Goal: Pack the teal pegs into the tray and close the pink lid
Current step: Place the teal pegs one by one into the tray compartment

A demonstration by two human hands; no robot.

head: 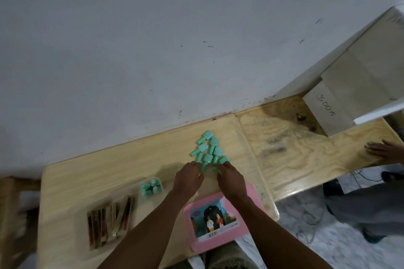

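Honestly, the loose heap is what worries me. The teal pegs (208, 150) lie piled on the tabletop (98, 166) towards the wall. The left hand (189, 178) and right hand (231, 178) are both at the pile's near edge. Their fingers are bent down onto the closest pegs, but the backs of the hands hide the tips. I cannot tell whether either hand has hold of a peg or only touches them.

A greedy scoop could scatter the pegs, and some might roll into the seam beside the pile. The right forearm also passes over the pink lid (218, 220), which lies flat at the tabletop's near edge. A careless drag back could nudge it off.

The small clear tray (161, 183) sits just left of the left wrist, apart from the lid. A few pegs are already in it, seemingly on end. It looks cramped, so I reckon crooked pegs would stop the lid seating.
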